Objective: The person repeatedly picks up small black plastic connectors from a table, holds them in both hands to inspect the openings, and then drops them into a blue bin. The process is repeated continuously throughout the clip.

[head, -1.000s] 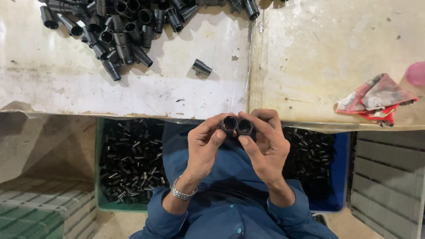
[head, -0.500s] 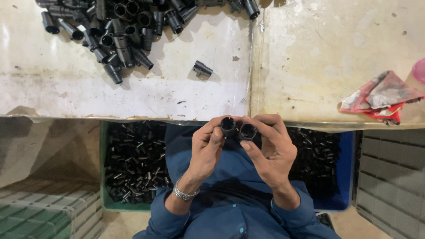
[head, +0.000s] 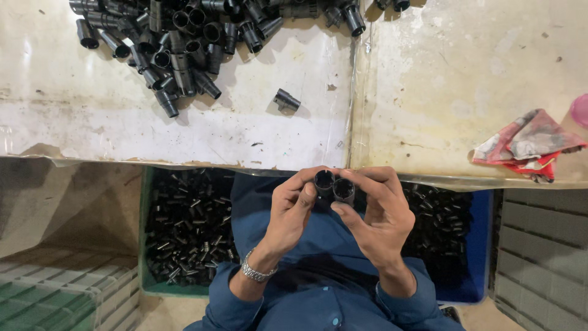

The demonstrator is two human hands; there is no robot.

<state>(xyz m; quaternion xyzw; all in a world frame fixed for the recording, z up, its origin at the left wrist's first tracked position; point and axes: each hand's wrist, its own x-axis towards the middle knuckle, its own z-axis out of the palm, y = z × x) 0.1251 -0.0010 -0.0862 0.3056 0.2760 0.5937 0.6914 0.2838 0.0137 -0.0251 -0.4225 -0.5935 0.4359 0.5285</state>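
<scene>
Fingers of my left hand [head: 293,208] pinch one black plastic tube [head: 323,182] and my right hand [head: 376,211] grips a second tube [head: 344,190], the two touching just below the worktop [head: 257,132] edge, above my lap.

Person wears a dark blue long-sleeved shirt; cuffs end at the wrists, small blue button visible at the lower front. Left hand [head: 293,211]: silver metal-link wristwatch [head: 256,270] on wrist. Right hand [head: 381,216]: bare, no jewellery visible.
</scene>
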